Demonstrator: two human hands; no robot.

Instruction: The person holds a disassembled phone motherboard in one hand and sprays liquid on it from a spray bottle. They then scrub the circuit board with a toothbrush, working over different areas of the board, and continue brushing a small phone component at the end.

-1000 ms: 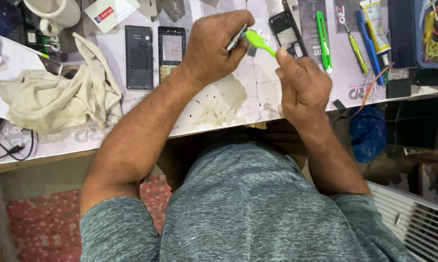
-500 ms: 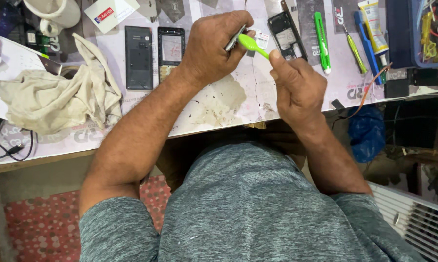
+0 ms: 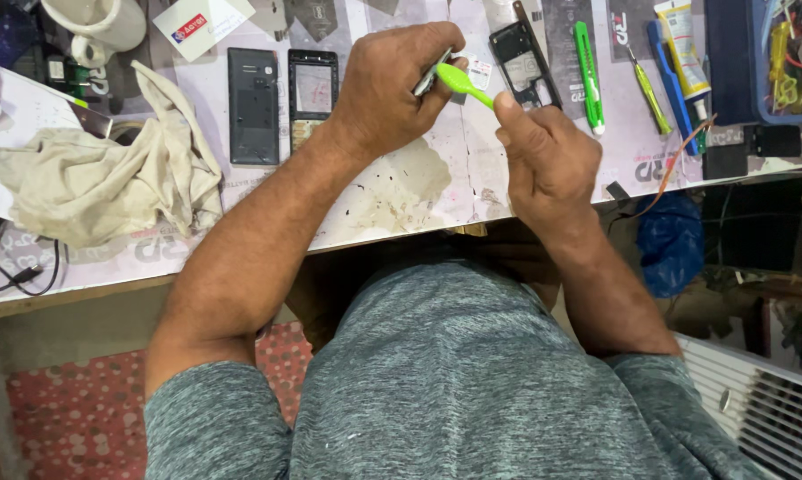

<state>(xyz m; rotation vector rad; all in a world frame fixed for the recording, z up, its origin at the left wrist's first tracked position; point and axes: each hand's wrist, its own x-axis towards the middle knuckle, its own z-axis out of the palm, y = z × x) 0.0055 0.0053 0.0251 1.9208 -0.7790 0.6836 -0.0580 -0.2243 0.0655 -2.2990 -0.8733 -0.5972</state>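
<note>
- green plastic brush (image 3: pixel 463 83) is pinched in the right hand (image 3: pixel 547 160), fingers curled shut around its handle and the index finger laid along it, the head end reaching up and left to the other hand
- left hand (image 3: pixel 392 89) is closed into a loose fist around a small grey part (image 3: pixel 429 76), of which only a sliver shows between thumb and fingers; what kind of part it is cannot be told
- the brush's tip meets that grey part right at the left thumb, both hands held just above the pale, stained worktop (image 3: pixel 436 187)
- just beyond the hands lies an open black phone frame (image 3: pixel 527 64), tilted, near the right index fingertip
- to the left of the left hand lie a black phone back cover (image 3: pixel 253 105) and, just beside it, a phone front frame (image 3: pixel 313 93) with an empty screen window
- a crumpled beige cloth (image 3: pixel 99 178) is bunched at the left of the worktop, below a white mug (image 3: pixel 99 22)
- to the right of the hands lie a green utility knife (image 3: pixel 587 76), a yellow-green screwdriver (image 3: pixel 651 93) and a glue tube (image 3: pixel 685 49), well apart from the brush
</note>
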